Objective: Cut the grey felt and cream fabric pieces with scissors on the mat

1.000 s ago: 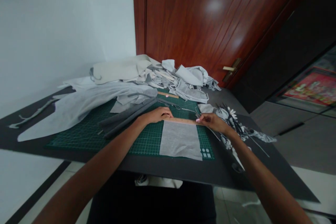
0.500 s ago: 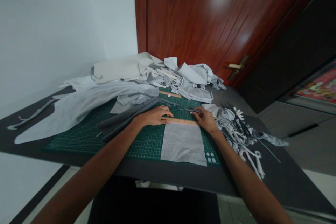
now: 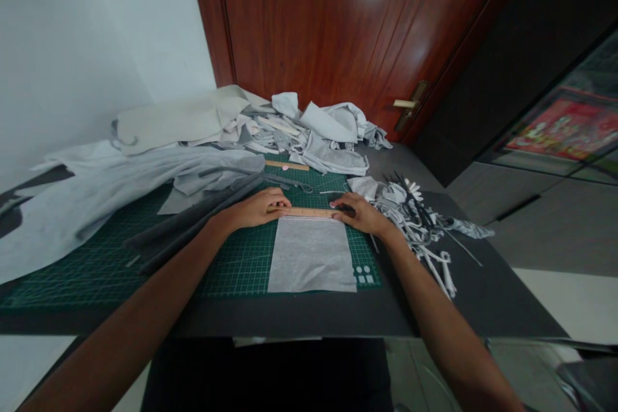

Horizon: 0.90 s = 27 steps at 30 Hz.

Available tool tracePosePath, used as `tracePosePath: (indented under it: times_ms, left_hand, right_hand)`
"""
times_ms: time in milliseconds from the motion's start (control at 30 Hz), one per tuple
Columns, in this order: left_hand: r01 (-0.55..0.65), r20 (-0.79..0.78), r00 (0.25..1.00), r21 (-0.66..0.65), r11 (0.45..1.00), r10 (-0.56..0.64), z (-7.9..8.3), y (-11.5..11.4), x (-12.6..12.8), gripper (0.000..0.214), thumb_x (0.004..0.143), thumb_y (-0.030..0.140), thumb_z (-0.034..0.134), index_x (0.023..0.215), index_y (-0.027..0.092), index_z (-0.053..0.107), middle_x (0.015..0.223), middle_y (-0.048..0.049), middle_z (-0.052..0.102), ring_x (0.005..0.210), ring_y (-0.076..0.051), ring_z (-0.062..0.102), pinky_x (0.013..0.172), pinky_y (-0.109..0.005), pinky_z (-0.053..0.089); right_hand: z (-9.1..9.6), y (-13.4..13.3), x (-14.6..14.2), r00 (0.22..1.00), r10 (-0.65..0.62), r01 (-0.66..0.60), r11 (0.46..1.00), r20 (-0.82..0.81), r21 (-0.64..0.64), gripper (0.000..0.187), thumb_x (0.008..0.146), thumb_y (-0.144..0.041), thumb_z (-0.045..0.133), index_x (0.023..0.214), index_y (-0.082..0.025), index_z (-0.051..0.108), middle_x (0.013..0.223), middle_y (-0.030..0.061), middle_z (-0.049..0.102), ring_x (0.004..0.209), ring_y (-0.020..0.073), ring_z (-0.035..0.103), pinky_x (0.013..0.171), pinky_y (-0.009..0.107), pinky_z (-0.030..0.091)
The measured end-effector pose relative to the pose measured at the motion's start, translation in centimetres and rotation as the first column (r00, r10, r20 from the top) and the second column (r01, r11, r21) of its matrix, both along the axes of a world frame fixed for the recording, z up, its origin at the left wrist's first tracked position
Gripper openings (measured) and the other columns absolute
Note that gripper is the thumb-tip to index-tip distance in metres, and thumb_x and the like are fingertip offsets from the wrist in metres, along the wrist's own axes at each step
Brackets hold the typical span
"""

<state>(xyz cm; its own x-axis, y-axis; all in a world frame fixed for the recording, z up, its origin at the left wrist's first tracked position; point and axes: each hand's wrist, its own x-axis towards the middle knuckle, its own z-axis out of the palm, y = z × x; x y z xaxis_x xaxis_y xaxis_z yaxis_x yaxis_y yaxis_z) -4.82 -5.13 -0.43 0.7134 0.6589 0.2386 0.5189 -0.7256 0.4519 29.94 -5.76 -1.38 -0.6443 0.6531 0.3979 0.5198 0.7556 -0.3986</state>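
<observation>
While left hand (image 3: 255,209), right hand (image 3: 362,215) press, grips open, wooden ruler (image 3: 304,212) beneath both

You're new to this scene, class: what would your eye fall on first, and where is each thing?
Two bare hands catch the eye first: the left hand and right hand press on a wooden ruler in the middle of a green cutting mat. Just below the ruler lies a neat grey fabric rectangle. Behind, a heap of pale grey fabric piles against a reddish-brown wooden door.
</observation>
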Motion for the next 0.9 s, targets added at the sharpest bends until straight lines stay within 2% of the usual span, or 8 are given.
tracePosePath:
  times_ms: [167, 300, 500, 667, 900]
  left_hand:
    - [0.025, -0.036, 0.999, 0.026, 0.999, -0.024, 0.0, 0.5, -0.6, 0.031, 0.095, 0.036, 0.057, 0.118, 0.017, 0.067, 0.109, -0.0090, 0.062, 0.107, -0.023, 0.056, 0.098, -0.034, 0.041]
    - [0.007, -0.071, 0.997, -0.006, 1.000, -0.008, 0.4, 0.8, -1.5, 0.031, 0.095, 0.039, 0.057, 0.116, 0.019, 0.068, 0.110, -0.0081, 0.062, 0.106, -0.023, 0.056, 0.097, -0.034, 0.041]
    - [-0.047, -0.114, 0.992, -0.028, 0.998, 0.044, 1.3, 0.6, -2.8, 0.035, 0.092, 0.044, 0.058, 0.112, 0.018, 0.069, 0.109, -0.0086, 0.063, 0.105, -0.023, 0.058, 0.096, -0.035, 0.042]
    - [-0.103, -0.145, 0.984, -0.004, 0.995, 0.101, 1.3, 0.4, -2.2, 0.032, 0.092, 0.040, 0.054, 0.107, 0.015, 0.068, 0.105, -0.0090, 0.064, 0.097, -0.022, 0.060, 0.087, -0.032, 0.045]
    - [-0.113, -0.122, 0.986, 0.043, 0.993, 0.117, 1.5, 0.2, -1.5, 0.020, 0.082, 0.029, 0.061, 0.097, 0.017, 0.068, 0.096, -0.0043, 0.063, 0.093, -0.020, 0.057, 0.084, -0.030, 0.043]
  right_hand:
    - [0.4, -0.3, 0.0, 1.000, -0.002, 0.002, 0.999, -0.011, -0.034, 0.030, 0.090, -0.035, 0.066, 0.117, -0.021, 0.065, 0.104, 0.0090, 0.067, 0.094, 0.0208, 0.063, 0.084, 0.036, 0.051]
    - [0.6, -0.4, 0.5, 1.000, 0.022, -0.022, 0.998, -0.006, -0.055, 0.032, 0.087, -0.024, 0.066, 0.120, -0.021, 0.065, 0.107, 0.0082, 0.067, 0.095, 0.0194, 0.063, 0.086, 0.035, 0.051]
    - [0.8, 0.0, 1.7, 0.995, -0.038, 0.041, 0.999, 0.095, -0.036, 0.026, 0.081, -0.014, 0.064, 0.107, -0.018, 0.070, 0.102, 0.0077, 0.071, 0.091, 0.0183, 0.065, 0.082, 0.030, 0.050]
    - [1.0, -0.2, 1.5, 0.988, -0.087, 0.087, 0.996, 0.130, 0.003, 0.027, 0.076, -0.014, 0.066, 0.102, -0.017, 0.071, 0.097, 0.0076, 0.071, 0.087, 0.0199, 0.065, 0.080, 0.031, 0.048]
    - [1.6, -0.7, 1.0, 0.986, -0.119, 0.115, 0.993, 0.116, 0.039, 0.027, 0.072, -0.013, 0.065, 0.097, -0.018, 0.070, 0.091, 0.0061, 0.070, 0.083, 0.0191, 0.062, 0.079, 0.031, 0.046]
